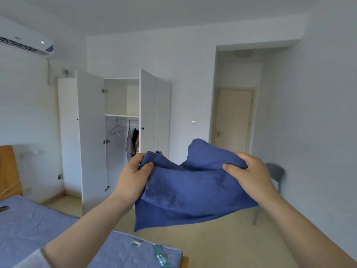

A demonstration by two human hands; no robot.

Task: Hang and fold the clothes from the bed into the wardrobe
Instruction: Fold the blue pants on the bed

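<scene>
Both outstretched — left hand (131, 178), right hand (251, 171), pinching garment (193, 194) (thumbs atop)

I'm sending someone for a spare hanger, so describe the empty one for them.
Look inside the open white wardrobe on the far wall, at the rail under its shelf. The empty hanger hangs at the rail's left, bare and pale; the hung clothes are to its right.

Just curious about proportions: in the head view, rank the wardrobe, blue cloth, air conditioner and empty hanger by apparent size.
1. wardrobe
2. blue cloth, enlarged by nearness to the camera
3. air conditioner, partly cut off
4. empty hanger
</scene>
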